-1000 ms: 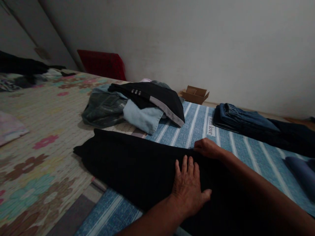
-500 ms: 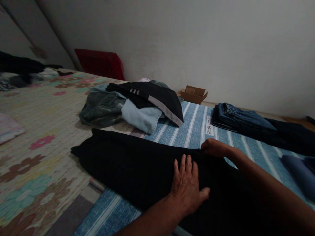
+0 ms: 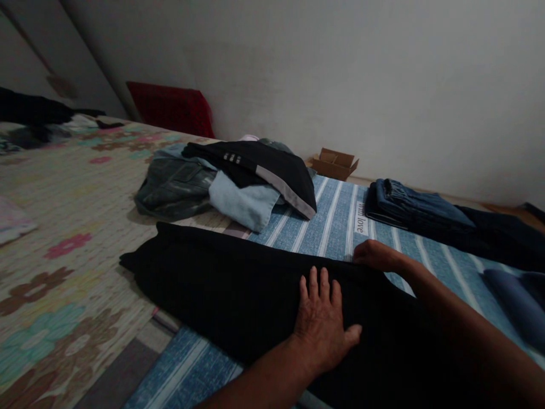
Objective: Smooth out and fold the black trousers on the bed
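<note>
Head view: your left hand [image 3: 321, 326] lies flat, fingers apart, on the black garment [image 3: 213, 272], stretched from the floral bedcover [image 3: 102, 196] across the blue striped sheet [image 3: 334, 221]; your right hand [image 3: 377, 255] curls at the garment's far edge, whether clamped on it cannot be told.

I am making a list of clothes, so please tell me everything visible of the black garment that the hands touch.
The black garment looks like plain, soft cloth, its details lost in darkness. It lies roughly flat across the floral cover and the blue striped cover, its left end uneven. The left hand rests spread on it; the right hand, partly curled, touches its far edge.
</note>
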Demonstrator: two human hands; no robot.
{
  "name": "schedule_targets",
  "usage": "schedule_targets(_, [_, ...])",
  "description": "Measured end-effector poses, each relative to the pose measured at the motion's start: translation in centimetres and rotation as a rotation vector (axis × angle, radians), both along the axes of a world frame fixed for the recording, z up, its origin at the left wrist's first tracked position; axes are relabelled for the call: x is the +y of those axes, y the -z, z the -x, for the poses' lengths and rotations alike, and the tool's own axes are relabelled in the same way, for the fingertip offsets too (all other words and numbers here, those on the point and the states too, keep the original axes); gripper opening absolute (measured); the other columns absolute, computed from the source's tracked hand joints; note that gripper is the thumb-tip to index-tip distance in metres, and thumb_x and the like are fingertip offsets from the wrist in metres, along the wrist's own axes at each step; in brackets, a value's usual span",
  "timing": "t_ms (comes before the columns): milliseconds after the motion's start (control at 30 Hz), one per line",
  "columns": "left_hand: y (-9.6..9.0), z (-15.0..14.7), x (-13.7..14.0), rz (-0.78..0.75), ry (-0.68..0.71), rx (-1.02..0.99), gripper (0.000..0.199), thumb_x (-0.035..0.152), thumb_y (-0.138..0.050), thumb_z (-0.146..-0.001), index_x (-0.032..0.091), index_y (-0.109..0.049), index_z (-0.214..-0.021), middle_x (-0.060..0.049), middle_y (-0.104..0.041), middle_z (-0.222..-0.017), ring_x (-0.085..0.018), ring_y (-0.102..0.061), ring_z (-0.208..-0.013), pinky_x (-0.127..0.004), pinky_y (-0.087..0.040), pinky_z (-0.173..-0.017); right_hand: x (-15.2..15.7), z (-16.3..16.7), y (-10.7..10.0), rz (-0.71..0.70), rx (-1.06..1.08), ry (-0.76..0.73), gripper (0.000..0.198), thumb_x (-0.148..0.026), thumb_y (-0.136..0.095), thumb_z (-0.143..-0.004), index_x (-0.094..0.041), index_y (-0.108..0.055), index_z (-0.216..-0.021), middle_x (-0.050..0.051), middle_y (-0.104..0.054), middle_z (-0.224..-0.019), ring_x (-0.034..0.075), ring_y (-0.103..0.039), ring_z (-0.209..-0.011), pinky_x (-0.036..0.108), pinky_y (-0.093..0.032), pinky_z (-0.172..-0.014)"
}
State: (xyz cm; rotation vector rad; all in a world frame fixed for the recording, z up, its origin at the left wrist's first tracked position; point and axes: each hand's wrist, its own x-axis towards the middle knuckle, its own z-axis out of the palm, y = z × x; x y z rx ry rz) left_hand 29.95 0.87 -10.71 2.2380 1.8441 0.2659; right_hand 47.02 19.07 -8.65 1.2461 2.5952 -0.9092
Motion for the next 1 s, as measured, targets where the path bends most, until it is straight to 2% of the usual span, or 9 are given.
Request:
schedule_targets(67, [0.3,-0.1,0.0,-0.022,-0.002,0.019,0.084,0.070,-0.035,-0.079,0.009,-0.037,-0.138,-0.021,-0.019,-0.150,-0.040,-0.006,-0.138,-0.060,-0.010,-0.108,-0.3,-0.5,-0.5,0.045,0.061,0.019,0.029,-0.039,-0.051,-0.080,-0.015,-0.066,-0.085,0.004,-0.064,-0.073,0.015,-0.056,-0.065,0.025,-0.042,-0.059])
schedule_targets(133, [0.6,-0.1,0.0,-0.042,-0.004,0.040,0.084,0.070,-0.034,-0.080,0.010,-0.037,-0.138,-0.020,-0.020,-0.150,-0.040,-0.006,-0.138,-0.060,-0.011,-0.108,-0.7,-1.1,-1.1,0.149,0.128,0.047,0.038,-0.049,-0.051,-0.080,-0.016,-0.065,-0.091,0.003,-0.064,-0.074,0.015,-0.055,-0.066,0.025,-0.042,-0.059])
schedule_targets(233, [0.8,-0.1,0.0,-0.059,0.000,0.053,0.083,0.070,-0.032,-0.080,0.011,-0.037,-0.139,-0.019,-0.021,-0.150,-0.040,-0.006,-0.138,-0.060,-0.011,-0.108,-1.0,-1.6,-1.8,0.276,0.125,0.053,0.041,-0.053,-0.058,-0.074,-0.016,-0.066,-0.087,0.002,-0.063,-0.074,0.015,-0.055,-0.067,0.025,-0.041,-0.059])
schedule_targets(367, [0.8,0.0,0.1,-0.068,0.001,0.048,0.084,0.070,-0.030,-0.080,0.010,-0.038,-0.138,-0.020,-0.022,-0.150,-0.040,-0.007,-0.138,-0.060,-0.011,-0.108,-1.0,-1.3,-1.8,0.221,-0.030,-0.005,0.028,-0.045,-0.062,-0.068,-0.016,-0.062,-0.065,-0.003,-0.052,-0.058,0.011,-0.045,-0.056,0.024,-0.033,-0.052])
schedule_targets(467, [0.8,0.0,0.1,-0.063,0.008,0.045,0.084,0.070,-0.031,-0.080,0.010,-0.037,-0.138,-0.021,-0.022,-0.149,-0.040,-0.008,-0.138,-0.060,-0.011,-0.108,-0.8,-0.9,-1.5,0.189,-0.070,0.012,0.027,-0.038,-0.065,-0.063,-0.017,-0.054,-0.051,-0.005,-0.042,-0.047,0.009,-0.036,-0.048,0.025,-0.026,-0.047])
schedule_targets(533, [0.9,0.0,0.1,-0.060,0.012,0.043,0.084,0.070,-0.032,-0.080,0.009,-0.037,-0.138,-0.022,-0.021,-0.149,-0.040,-0.007,-0.138,-0.060,-0.011,-0.107,-0.7,-0.9,-1.4,0.158,-0.063,0.043,0.026,-0.035,-0.065,-0.061,-0.018,-0.050,-0.048,-0.006,-0.039,-0.045,0.008,-0.033,-0.047,0.025,-0.024,-0.046])
schedule_targets(667, [0.9,0.0,0.0,-0.073,0.012,0.040,0.083,0.070,-0.030,-0.081,0.009,-0.036,-0.138,-0.022,-0.020,-0.149,-0.040,-0.006,-0.138,-0.060,-0.010,-0.108,-0.4,-1.5,-0.9,0.117,0.007,0.139,0.028,-0.037,-0.064,-0.062,-0.018,-0.048,-0.049,-0.006,-0.040,-0.047,0.009,-0.035,-0.049,0.024,-0.026,-0.046])
schedule_targets(800, [0.7,0.0,0.0,-0.054,0.007,0.035,0.083,0.069,-0.030,-0.081,0.010,-0.036,-0.139,-0.022,-0.021,-0.149,-0.040,-0.007,-0.138,-0.061,-0.010,-0.108,-0.4,-2.1,0.2,0.175,0.059,0.235,0.027,-0.043,-0.064,-0.062,-0.017,-0.056,-0.061,-0.003,-0.051,-0.053,0.011,-0.045,-0.051,0.024,-0.034,-0.047])
schedule_targets(1000, [0.6,0.1,0.0,-0.045,0.001,-0.002,0.083,0.070,-0.033,-0.080,0.012,-0.036,-0.139,-0.020,-0.018,-0.151,-0.038,-0.005,-0.139,-0.059,-0.010,-0.108,-0.5,-2.4,1.0,0.149,0.123,0.285,0.026,-0.038,-0.065,-0.061,-0.016,-0.061,-0.074,0.001,-0.062,-0.068,0.015,-0.056,-0.063,0.024,-0.041,-0.055])
